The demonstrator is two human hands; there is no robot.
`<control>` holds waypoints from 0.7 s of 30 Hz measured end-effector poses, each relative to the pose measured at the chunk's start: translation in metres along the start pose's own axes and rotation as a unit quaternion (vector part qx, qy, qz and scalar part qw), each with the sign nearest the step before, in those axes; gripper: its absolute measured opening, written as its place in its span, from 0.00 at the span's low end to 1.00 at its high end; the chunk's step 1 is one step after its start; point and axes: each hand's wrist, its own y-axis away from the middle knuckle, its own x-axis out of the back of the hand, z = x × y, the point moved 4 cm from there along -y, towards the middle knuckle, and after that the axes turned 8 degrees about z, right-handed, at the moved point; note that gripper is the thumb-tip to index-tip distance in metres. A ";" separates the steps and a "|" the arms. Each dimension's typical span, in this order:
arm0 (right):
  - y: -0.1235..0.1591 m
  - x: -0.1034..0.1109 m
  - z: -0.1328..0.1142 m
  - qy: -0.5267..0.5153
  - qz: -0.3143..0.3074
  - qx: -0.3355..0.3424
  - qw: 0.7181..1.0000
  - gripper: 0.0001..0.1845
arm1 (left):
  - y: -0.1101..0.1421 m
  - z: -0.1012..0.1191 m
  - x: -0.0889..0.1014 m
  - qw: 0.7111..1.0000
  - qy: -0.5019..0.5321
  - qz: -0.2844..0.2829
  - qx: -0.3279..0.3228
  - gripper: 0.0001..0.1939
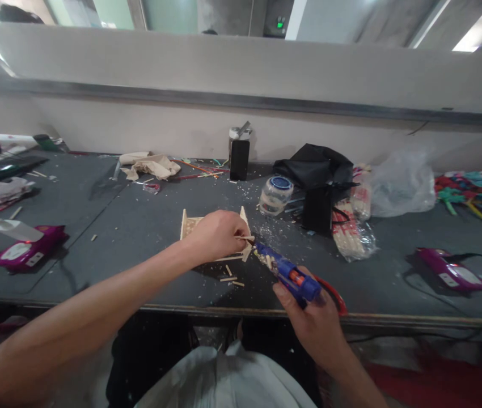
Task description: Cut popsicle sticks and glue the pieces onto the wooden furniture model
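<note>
My right hand [315, 317] is wrapped round a blue glue gun [286, 271], its nozzle pointing up and left. Pinched in the fingers of my left hand [219, 233] is a small wooden stick [246, 237], its end close to the nozzle; whether they touch I cannot tell. Beneath and behind my left hand stands a small frame of pale wooden sticks [184, 225], partly hidden by the hand. Several short cut stick pieces [228, 279] lie on the table in front of it.
The dark table [139, 226] is strewn with white crumbs. A clear jar with a blue lid [275, 195], a black bag [315, 167] and packed sticks [349, 235] are to the right. Purple power boxes [32, 248] sit at both sides. A black phone [240, 160] stands at the back.
</note>
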 end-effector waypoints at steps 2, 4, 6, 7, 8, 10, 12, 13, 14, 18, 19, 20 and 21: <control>0.002 -0.001 0.001 0.015 0.004 0.007 1.000 0.14 | 0.000 0.001 0.001 1.000 -0.005 0.000 -0.001 0.09; 0.003 -0.001 0.003 0.030 0.010 0.006 0.999 0.17 | 0.000 0.002 0.001 1.000 -0.009 0.002 -0.011 0.08; 0.003 -0.001 0.004 0.032 0.010 -0.002 0.999 0.17 | 0.000 0.003 0.000 1.000 -0.011 0.003 -0.026 0.08; 0.003 -0.001 0.004 0.027 0.006 -0.008 1.000 0.16 | 0.000 0.003 0.000 0.999 -0.013 0.004 -0.033 0.08; 0.002 -0.001 0.004 0.020 0.001 -0.012 1.000 0.15 | 0.000 0.003 0.000 0.999 -0.013 0.005 -0.037 0.08; 0.000 -0.001 0.002 0.005 -0.008 -0.010 1.000 0.15 | 0.000 0.003 0.000 0.999 -0.013 0.003 -0.038 0.08; -0.001 0.000 0.000 -0.001 -0.009 -0.004 1.000 0.15 | 0.000 0.003 0.000 0.999 -0.011 0.003 -0.034 0.08; -0.001 0.000 0.000 -0.002 -0.009 -0.003 1.000 0.15 | 0.000 0.003 0.000 0.999 -0.011 0.002 -0.032 0.08; -0.001 0.000 0.000 -0.003 -0.006 -0.004 1.000 0.15 | 0.000 0.003 0.000 0.999 -0.010 0.001 -0.031 0.08; 0.003 -0.002 0.005 -0.001 -0.007 -0.021 1.000 0.15 | 0.000 0.001 0.000 1.000 -0.007 0.002 -0.028 0.09; 0.004 -0.002 0.006 0.002 -0.004 -0.024 1.000 0.15 | 0.000 0.001 0.000 1.000 -0.006 0.004 -0.028 0.09; 0.005 -0.003 0.007 0.006 -0.002 -0.028 1.000 0.16 | 0.000 0.001 0.000 1.000 -0.004 0.005 -0.028 0.09; 0.006 -0.003 0.008 0.009 0.001 -0.031 0.999 0.17 | 0.000 0.000 0.000 1.000 -0.003 0.006 -0.029 0.09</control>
